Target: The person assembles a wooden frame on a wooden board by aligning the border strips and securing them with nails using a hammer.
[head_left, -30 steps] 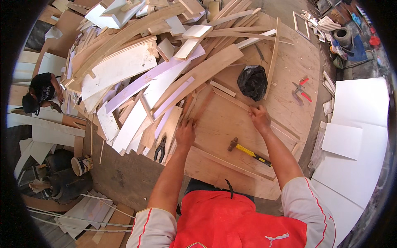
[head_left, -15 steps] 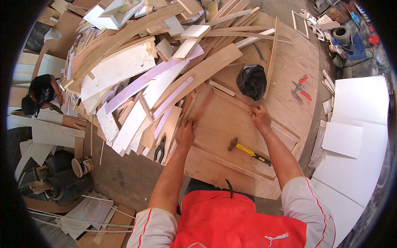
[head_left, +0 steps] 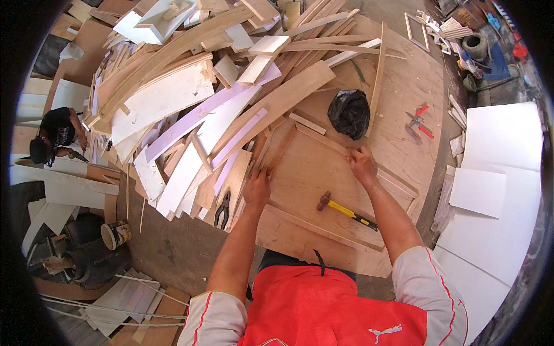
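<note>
A thin wooden frame of strips (head_left: 323, 140) lies on a plywood sheet (head_left: 323, 173) before me. My left hand (head_left: 257, 187) presses on the frame's left strip, fingers closed around its edge. On the frame's right strip sits my right hand (head_left: 362, 163), pinching it. A hammer with a yellow and black handle (head_left: 345, 211) lies on the plywood between my forearms, touched by neither hand.
A big heap of wooden slats and white and lilac boards (head_left: 190, 98) covers the left. Black pliers (head_left: 222, 210) lie by my left wrist. A black bag (head_left: 350, 112), red-handled pliers (head_left: 419, 121), white panels (head_left: 499, 173). Another person (head_left: 55, 138) crouches far left.
</note>
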`<action>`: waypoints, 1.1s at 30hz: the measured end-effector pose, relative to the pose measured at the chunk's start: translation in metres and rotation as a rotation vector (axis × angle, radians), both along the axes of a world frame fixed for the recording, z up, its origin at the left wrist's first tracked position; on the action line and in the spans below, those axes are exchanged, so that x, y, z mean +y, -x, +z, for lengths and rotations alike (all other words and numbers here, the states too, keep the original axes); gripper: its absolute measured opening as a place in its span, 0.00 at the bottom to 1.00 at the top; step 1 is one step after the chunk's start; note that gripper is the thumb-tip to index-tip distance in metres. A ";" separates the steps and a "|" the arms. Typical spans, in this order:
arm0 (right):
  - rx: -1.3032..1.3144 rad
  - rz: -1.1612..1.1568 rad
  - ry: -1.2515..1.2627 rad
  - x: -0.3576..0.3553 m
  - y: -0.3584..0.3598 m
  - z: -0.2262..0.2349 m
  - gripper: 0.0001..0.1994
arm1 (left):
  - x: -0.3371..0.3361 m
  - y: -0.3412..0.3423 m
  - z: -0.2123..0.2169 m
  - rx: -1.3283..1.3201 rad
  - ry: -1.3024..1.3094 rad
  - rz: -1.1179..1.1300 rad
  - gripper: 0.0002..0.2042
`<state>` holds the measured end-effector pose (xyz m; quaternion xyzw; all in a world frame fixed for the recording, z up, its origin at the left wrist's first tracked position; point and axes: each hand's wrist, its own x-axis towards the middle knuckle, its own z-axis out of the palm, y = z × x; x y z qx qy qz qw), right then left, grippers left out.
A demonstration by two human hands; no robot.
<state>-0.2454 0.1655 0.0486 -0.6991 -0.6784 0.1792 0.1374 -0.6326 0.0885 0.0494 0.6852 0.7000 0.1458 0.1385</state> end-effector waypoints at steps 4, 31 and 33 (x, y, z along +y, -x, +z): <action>0.007 0.017 -0.023 -0.001 -0.002 -0.004 0.12 | -0.001 0.000 0.000 -0.007 -0.060 -0.005 0.18; -0.255 -0.872 0.085 -0.266 -0.136 0.033 0.33 | -0.112 -0.032 0.007 0.027 0.147 -0.656 0.33; -0.235 -0.941 0.210 -0.287 -0.146 0.032 0.33 | -0.120 -0.043 0.011 0.034 0.152 -0.678 0.32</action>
